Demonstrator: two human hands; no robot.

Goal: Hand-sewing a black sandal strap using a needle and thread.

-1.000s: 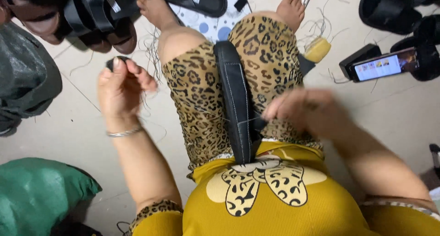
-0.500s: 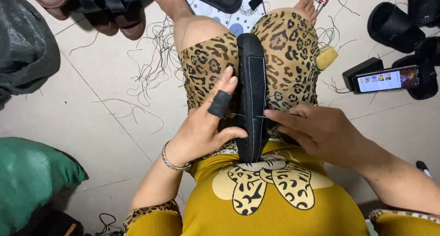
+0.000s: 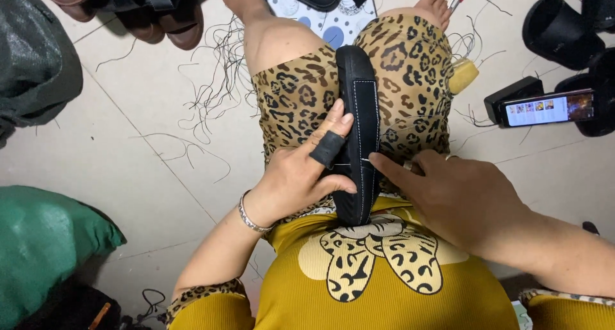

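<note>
My left hand [image 3: 298, 176] clasps the long black leather sandal sole with white stitching [image 3: 359, 112], which lies along my lap between my leopard-print knees; my right hand [image 3: 458, 192] pinches at its stitched edge; loose black threads [image 3: 211, 93] litter the floor.

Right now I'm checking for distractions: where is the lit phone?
In the head view the phone lies on the floor at the person's right, beside black sandals, beyond the right hand.
</note>
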